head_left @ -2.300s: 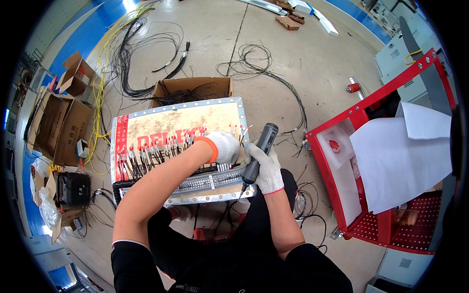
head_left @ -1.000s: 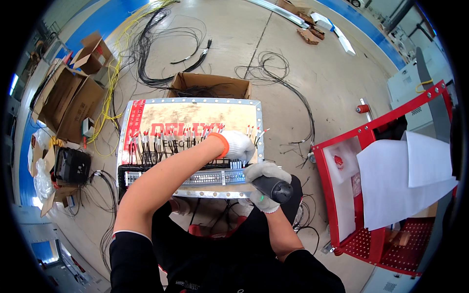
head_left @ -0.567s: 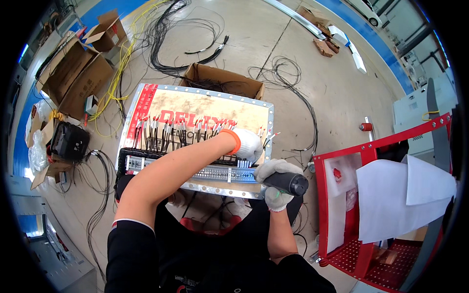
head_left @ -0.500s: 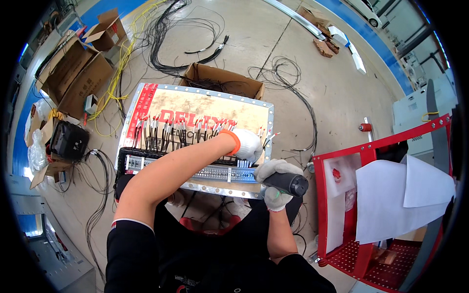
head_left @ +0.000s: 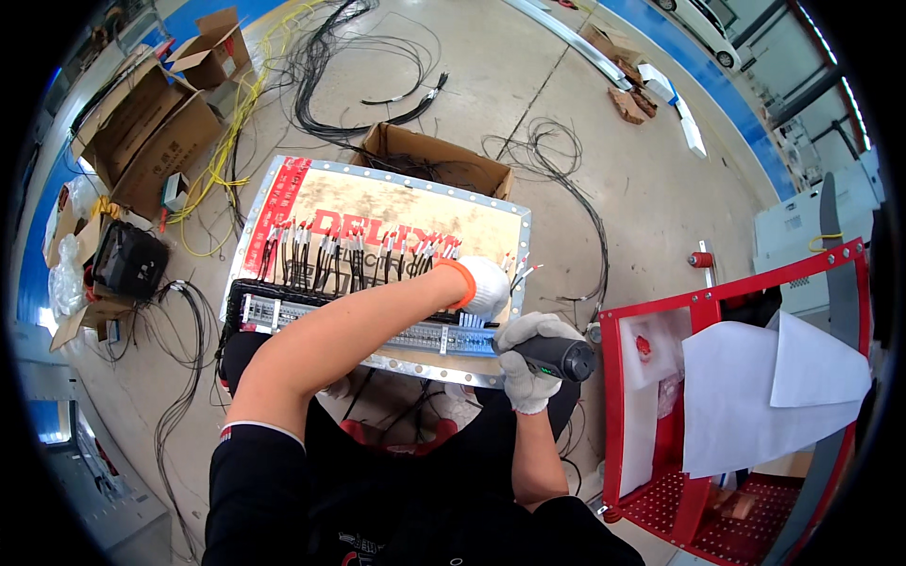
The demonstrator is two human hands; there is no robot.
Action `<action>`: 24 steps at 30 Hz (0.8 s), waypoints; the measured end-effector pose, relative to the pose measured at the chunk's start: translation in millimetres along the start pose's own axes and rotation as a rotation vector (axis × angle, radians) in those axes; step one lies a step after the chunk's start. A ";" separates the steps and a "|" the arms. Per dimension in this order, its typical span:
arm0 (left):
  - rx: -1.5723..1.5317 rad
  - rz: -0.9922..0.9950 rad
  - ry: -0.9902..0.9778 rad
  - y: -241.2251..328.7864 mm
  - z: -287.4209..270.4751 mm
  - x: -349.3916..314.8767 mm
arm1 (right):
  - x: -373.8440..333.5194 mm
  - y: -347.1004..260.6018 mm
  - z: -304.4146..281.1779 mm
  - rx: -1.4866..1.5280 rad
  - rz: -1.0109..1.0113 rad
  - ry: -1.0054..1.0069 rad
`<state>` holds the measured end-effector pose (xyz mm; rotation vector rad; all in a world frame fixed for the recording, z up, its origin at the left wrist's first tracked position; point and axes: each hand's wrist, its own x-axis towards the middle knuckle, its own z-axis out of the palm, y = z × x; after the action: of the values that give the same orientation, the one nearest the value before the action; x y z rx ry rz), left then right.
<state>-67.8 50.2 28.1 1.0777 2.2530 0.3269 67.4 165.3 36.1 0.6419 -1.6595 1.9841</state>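
A long terminal block strip (head_left: 415, 336) runs along the near edge of a metal-framed board (head_left: 491, 209). Black wires (head_left: 326, 259) with white sleeves and red tips stand in a row along it. My left hand (head_left: 486, 288), in a white glove with an orange cuff, reaches across to the strip's right end. Its fingers curl down there, and whatever they pinch is hidden. In a pale glove, my right hand (head_left: 525, 377) wraps round a black cordless screwdriver (head_left: 559, 358). The tool points left at the strip's right end, where blue light falls on the terminals; its tip is hidden.
An open cardboard box (head_left: 439, 156) stands behind the board. To the right is a red metal frame (head_left: 612, 415) draped with white sheets (head_left: 736, 387). Black cables (head_left: 311, 108) and a yellow cable (head_left: 247, 113) lie on the floor. A black case (head_left: 130, 261) sits at left.
The view has shifted slightly. My left hand remains at the right end of the strip, and the screwdriver in my right hand has barely turned, with a small green light now showing on it.
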 end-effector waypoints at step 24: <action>0.004 0.007 0.026 -1.7 4.2 -1.0 | 9.6 -4.9 -0.6 -0.123 0.057 -0.190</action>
<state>-65.8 48.2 24.5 1.0892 2.2743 0.3416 63.0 167.2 45.8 0.7645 -1.9148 1.8919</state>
